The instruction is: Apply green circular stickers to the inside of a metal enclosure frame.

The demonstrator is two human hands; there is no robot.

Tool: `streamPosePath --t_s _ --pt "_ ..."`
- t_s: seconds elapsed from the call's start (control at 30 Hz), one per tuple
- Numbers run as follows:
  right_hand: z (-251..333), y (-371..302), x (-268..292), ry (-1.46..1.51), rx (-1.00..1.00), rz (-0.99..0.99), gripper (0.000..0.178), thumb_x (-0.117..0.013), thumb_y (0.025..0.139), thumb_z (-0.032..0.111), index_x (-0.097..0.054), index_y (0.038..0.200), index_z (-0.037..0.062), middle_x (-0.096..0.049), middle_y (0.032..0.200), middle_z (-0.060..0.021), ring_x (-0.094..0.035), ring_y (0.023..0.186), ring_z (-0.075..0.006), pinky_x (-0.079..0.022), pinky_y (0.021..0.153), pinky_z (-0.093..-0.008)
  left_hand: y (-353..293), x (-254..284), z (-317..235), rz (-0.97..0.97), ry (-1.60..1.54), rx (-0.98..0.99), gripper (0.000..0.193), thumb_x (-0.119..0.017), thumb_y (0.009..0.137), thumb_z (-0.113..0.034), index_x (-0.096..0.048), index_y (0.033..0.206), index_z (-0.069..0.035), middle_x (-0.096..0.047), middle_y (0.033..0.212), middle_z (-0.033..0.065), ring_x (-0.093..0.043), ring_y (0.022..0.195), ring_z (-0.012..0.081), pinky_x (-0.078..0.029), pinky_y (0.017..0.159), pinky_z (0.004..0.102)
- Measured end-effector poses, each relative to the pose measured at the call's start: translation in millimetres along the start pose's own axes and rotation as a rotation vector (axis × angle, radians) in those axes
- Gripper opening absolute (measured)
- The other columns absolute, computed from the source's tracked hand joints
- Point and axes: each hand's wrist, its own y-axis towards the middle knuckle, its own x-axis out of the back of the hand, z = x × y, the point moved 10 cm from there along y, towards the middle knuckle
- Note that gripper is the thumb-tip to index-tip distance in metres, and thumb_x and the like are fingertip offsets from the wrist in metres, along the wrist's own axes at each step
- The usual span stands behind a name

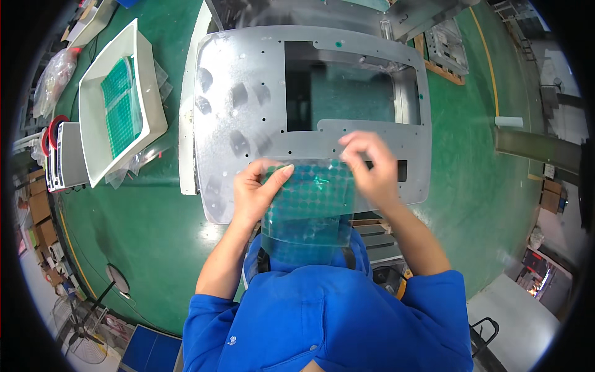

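Note:
My left hand [259,189] pinches the upper left corner of a clear sheet of round green stickers [310,192], thumb on top. The sheet hangs in front of my chest, over the near edge of a grey metal panel [248,62]. At the sheet's upper right corner my right hand [372,167] is raised, with thumb and forefinger brought together. Motion smears it a little, and whatever small thing may be between the fingertips is too small to name. The panel has a large rectangular opening and several small holes, with green dots at a few places near its edge.
To the left stands a white bin [152,118] with more sheets of green stickers [121,99] in it. A floor fan [87,332] is at the lower left. At the right a green beam [533,144] juts in. Behind the panel lies a wooden pallet [443,71].

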Motion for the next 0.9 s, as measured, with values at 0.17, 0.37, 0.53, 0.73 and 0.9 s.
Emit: streamPosePath --t_s 0.17,0.37,0.53,0.73,0.9 --pt "-71.1 19.6 -1.5 0.045 -0.391 0.163 0.005 -0.058 0.073 0.007 -0.057 0.076 0.0034 -0.052 0.077 -0.0074 -0.050 0.075 -0.0203 -0.041 0.071 -0.0310 0.2 5.1 -2.7 -0.033 0.002 -0.077 0.010 -0.067 0.076 -0.009 -0.061 0.076 -0.002 -0.058 0.066 -0.0009 -0.048 0.056 0.0028 -0.036 0.048 0.0165" --pt "-69.1 24.9 -10.1 -0.146 -0.320 0.227 0.005 -0.058 0.074 0.011 -0.059 0.076 0.0074 -0.052 0.076 -0.0032 -0.049 0.075 -0.0201 -0.041 0.070 -0.0319 0.2 5.1 0.1 -0.032 -0.010 -0.055 0.009 -0.067 0.076 -0.009 -0.061 0.077 -0.001 -0.058 0.066 -0.0009 -0.048 0.057 0.0026 -0.036 0.049 0.0165" --pt "-68.7 26.5 -10.3 -0.233 -0.321 0.211 0.004 -0.058 0.074 0.011 -0.060 0.075 0.0084 -0.052 0.075 -0.0027 -0.049 0.074 -0.0203 -0.041 0.069 -0.0325 1.2 4.5 -1.6 -0.040 -0.015 -0.079 0.009 -0.068 0.075 -0.008 -0.061 0.077 -0.001 -0.058 0.066 -0.0010 -0.048 0.057 0.0026 -0.036 0.049 0.0163" --pt "-64.2 27.8 -9.8 -0.270 -0.266 0.186 0.006 -0.058 0.074 0.010 -0.059 0.075 0.0047 -0.051 0.072 -0.0047 -0.049 0.069 -0.0186 -0.041 0.066 -0.0303 1.8 4.3 -1.0 -0.038 -0.033 -0.074 0.009 -0.068 0.075 -0.008 -0.061 0.076 -0.001 -0.059 0.067 -0.0004 -0.049 0.057 0.0029 -0.037 0.050 0.0162" --pt "-62.8 27.5 -9.2 -0.315 -0.259 0.165 0.006 -0.060 0.073 0.011 -0.060 0.076 0.0061 -0.051 0.070 -0.0038 -0.049 0.067 -0.0179 -0.041 0.064 -0.0297 1.4 5.1 0.1 -0.038 -0.026 -0.068 0.009 -0.067 0.075 -0.007 -0.061 0.077 -0.001 -0.060 0.067 0.0000 -0.049 0.058 0.0032 -0.037 0.051 0.0163"
